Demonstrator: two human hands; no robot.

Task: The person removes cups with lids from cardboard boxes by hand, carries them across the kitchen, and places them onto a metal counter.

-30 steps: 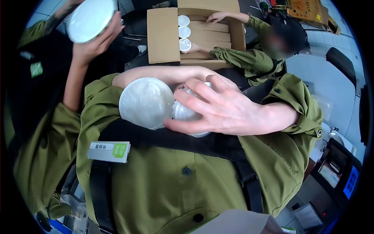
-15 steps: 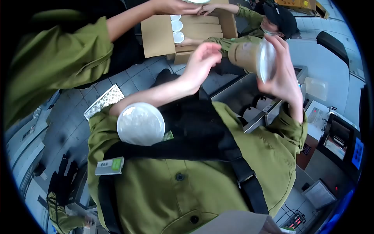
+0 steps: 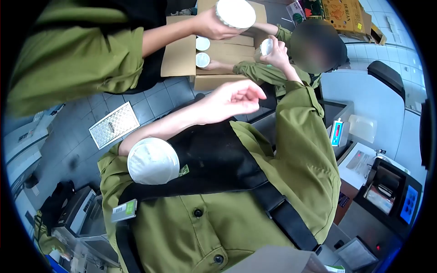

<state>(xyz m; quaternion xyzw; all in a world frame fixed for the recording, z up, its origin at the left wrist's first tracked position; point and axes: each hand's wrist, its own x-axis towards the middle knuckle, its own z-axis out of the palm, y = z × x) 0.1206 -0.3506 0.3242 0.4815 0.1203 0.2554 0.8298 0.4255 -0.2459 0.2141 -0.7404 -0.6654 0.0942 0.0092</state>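
My left hand point(image 3: 241, 98) is loosely curled, with nothing visible in it. In the crook of my left arm, against my chest, rests a white-lidded cup point(image 3: 153, 161). My right hand point(image 3: 277, 53) is reached forward and shut on a smaller-looking lidded cup point(image 3: 266, 47), near the right side of an open cardboard box point(image 3: 178, 55). Inside the box, along its left side, stand white-lidded cups point(image 3: 202, 60).
A co-worker's hand point(image 3: 216, 23) holds another lidded cup point(image 3: 235, 12) above the box. A second co-worker in a dark cap point(image 3: 318, 43) reaches into the box. Printed cartons point(image 3: 343, 17) stand behind. A metal grate point(image 3: 114, 125) lies on the floor at left.
My right hand has carried its cup forward to the box. My left hand came away from my right side. The co-worker at left has brought a cup over the box.
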